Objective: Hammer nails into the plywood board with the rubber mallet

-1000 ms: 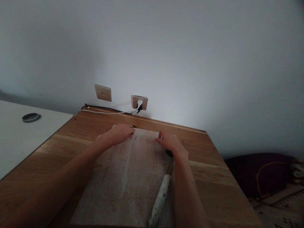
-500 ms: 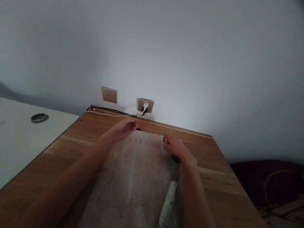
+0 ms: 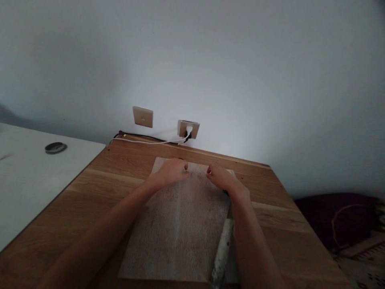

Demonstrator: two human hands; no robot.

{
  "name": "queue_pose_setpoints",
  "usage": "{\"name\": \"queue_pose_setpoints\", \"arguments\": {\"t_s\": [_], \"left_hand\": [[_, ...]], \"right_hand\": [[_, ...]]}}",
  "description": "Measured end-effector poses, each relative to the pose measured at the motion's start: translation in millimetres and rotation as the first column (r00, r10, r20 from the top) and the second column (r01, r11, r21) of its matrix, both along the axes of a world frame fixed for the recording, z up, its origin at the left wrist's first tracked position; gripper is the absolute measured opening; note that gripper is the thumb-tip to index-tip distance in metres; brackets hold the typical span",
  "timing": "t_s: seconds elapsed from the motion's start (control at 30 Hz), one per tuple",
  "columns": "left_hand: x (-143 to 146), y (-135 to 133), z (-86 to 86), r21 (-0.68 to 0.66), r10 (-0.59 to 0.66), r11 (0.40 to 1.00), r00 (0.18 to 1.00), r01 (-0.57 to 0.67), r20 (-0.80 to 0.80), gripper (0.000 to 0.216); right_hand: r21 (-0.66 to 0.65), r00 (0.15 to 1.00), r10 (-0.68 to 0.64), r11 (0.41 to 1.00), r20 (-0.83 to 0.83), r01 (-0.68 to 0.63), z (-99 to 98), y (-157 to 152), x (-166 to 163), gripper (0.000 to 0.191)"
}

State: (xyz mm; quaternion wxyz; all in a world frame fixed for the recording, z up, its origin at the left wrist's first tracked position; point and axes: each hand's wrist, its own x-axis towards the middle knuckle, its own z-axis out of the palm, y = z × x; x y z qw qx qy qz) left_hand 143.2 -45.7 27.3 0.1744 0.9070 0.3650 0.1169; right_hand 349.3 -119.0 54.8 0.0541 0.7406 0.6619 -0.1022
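Note:
A pale, worn wooden board (image 3: 177, 233) lies on the brown wooden table. My left hand (image 3: 171, 172) is over the board's far part with its fingers curled; whatever is in them is hidden. To its right, my right hand (image 3: 221, 177) is closed in a pinch near the far right corner, and anything between the fingertips is too small to name. Small dark marks show on the board between the hands. Along the board's right side lies a hammer-like tool with a white-wrapped handle (image 3: 223, 249); its dark head is mostly hidden behind my right wrist.
White and black cables (image 3: 144, 141) run along the table's back edge to a wall socket (image 3: 188, 129). A blank-looking wall plate (image 3: 143, 117) is left of it. On the white table (image 3: 27, 192) at left sits a round dark lid (image 3: 55, 147). Dark red fabric (image 3: 325, 216) is at right.
My left hand, which showed small dark bits in its fingers beyond the board's far edge, has come right and nearer, over the board. My right hand stays about where it was. The view shifted slightly.

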Motion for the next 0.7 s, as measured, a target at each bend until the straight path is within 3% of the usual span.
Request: {"name": "queue_pose_setpoints", "arguments": {"t_s": [0.2, 0.5, 0.6, 0.7], "left_hand": [[-6.5, 1.7, 5.5, 0.167, -0.208, 0.959, 0.971, 0.227, -0.121, 0.021], [0.4, -2.2, -9.6, 0.201, -0.124, 0.968, 0.984, 0.149, -0.13, 0.027], [5.2, 1.7, -13.6, 0.136, -0.021, 0.99, 1.0, 0.024, -0.021, 0.027], [9.9, 9.4, -14.6, -0.135, 0.115, 0.987, 0.967, -0.086, 0.228, 0.026]], "right_hand": [[-0.008, 0.999, 0.036, 0.999, 0.017, -0.036, -6.4, 4.8, -4.7, 0.028], [0.042, 0.99, 0.132, 0.991, -0.053, -0.13, 6.2, 2.9, -10.4, 0.025], [0.018, 0.987, 0.151, 0.988, -0.061, -0.15, -2.8, 5.3, -15.2, 0.028], [0.025, 0.986, 0.156, 0.988, -0.051, -0.155, -11.2, 6.6, -20.2, 0.029]]}}
